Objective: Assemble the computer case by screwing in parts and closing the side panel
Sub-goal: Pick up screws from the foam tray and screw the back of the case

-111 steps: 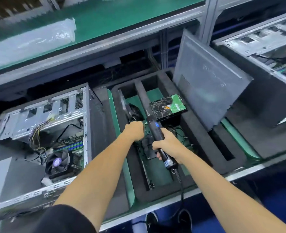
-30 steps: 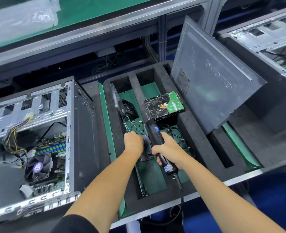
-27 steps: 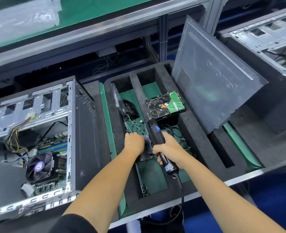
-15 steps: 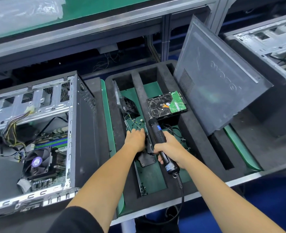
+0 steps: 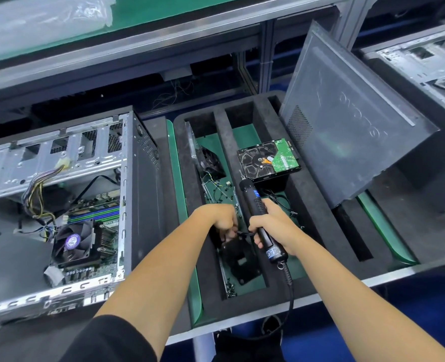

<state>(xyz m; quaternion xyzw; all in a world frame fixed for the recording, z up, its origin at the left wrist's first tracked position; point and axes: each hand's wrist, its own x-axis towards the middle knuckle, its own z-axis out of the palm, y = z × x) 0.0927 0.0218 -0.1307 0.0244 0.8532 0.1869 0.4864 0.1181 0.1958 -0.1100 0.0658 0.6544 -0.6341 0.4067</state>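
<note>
An open computer case (image 5: 59,205) lies at the left with its motherboard, fan and cables showing. Its grey side panel (image 5: 346,121) leans upright at the right of a black foam tray (image 5: 313,212). My right hand (image 5: 273,226) grips a black electric screwdriver (image 5: 258,212), tip pointing away toward a hard drive (image 5: 268,159) that rests on the foam. My left hand (image 5: 216,218) is curled over a tray slot and pinches the top of a black flat bracket (image 5: 238,259), which hangs tilted beneath it.
Loose screws and thin wires (image 5: 216,189) lie on the green floor of the tray slot, beside a small black fan (image 5: 211,160). Another open case (image 5: 425,58) stands at the far right. A green shelf with a plastic bag (image 5: 41,17) runs above.
My left hand has lifted the black bracket off the tray floor and drawn it toward me. The screwdriver stays in my right hand. The view has shifted slightly.
</note>
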